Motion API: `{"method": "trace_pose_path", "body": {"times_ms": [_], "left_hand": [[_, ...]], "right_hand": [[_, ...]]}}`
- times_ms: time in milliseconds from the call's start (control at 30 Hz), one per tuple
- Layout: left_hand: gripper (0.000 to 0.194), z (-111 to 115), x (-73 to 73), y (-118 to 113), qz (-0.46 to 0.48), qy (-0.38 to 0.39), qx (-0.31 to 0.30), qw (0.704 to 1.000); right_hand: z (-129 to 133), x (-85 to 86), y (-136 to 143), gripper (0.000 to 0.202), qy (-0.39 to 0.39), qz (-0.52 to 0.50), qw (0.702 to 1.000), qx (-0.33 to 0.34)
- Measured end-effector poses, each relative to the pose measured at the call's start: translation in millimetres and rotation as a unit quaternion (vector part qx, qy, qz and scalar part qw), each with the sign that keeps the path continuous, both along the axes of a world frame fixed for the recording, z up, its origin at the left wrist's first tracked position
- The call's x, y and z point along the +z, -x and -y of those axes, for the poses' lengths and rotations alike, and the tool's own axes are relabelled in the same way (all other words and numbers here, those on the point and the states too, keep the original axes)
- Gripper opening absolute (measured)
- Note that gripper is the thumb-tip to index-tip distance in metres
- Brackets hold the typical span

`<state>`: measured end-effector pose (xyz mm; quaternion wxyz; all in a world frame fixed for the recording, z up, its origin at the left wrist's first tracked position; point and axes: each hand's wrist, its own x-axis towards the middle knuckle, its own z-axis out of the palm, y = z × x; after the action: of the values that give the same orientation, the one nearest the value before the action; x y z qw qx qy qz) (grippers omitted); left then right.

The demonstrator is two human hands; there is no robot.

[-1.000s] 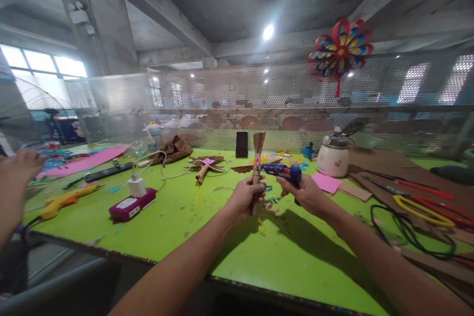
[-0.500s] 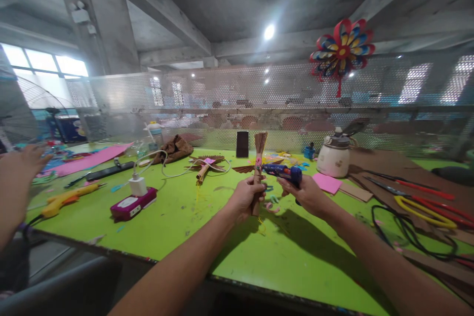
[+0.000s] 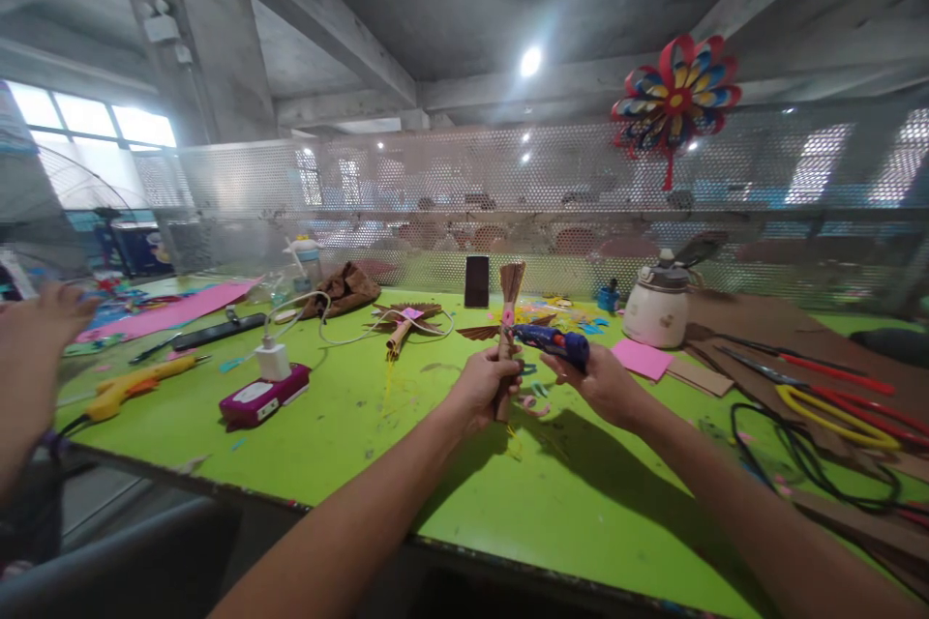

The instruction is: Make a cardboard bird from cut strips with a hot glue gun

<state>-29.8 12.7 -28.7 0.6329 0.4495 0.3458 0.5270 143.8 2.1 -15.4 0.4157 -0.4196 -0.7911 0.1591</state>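
Upright over the green table, a brown paper craft figure (image 3: pixel 512 285) with a fanned top and a pink band is gripped low down by my left hand (image 3: pixel 488 385). My right hand (image 3: pixel 606 387) is wrapped round a dark blue glue gun (image 3: pixel 555 341). The gun's nozzle points left and meets or nearly meets the figure just below the pink band; the exact contact is too small to tell. Pleated brown paper (image 3: pixel 479 333) shows beside the figure, and curled paper scraps (image 3: pixel 537 403) lie under my hands.
On the green table (image 3: pixel 348 464) lie another brown paper craft (image 3: pixel 406 324), a magenta power strip (image 3: pixel 265 395), a yellow glue gun (image 3: pixel 137 385) and red-handled scissors (image 3: pixel 834 397). A white bottle (image 3: pixel 655 305) and a phone (image 3: pixel 477 281) stand farther back. Another person's hand (image 3: pixel 44 338) is at far left.
Almost nothing differs: my hands hold the figure and glue gun in the same place, and the view has shifted very slightly. The other person's hand has moved a little.
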Motion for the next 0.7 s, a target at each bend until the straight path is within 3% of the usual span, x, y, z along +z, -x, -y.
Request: {"method": "trace_pose_path", "body": {"times_ms": [233,700], "left_hand": [[0.019,-0.2,0.8,-0.5,-0.004,-0.005,0.003,1.0],[0.024,-0.2,1.5,-0.2,-0.012,0.001,0.011,1.0]], "right_hand": [[3.6,1.2,1.4,0.035,-0.013,0.019,1.0,-0.007],[0.6,1.2,1.1,0.038,0.016,-0.035,0.999,-0.012]]}}
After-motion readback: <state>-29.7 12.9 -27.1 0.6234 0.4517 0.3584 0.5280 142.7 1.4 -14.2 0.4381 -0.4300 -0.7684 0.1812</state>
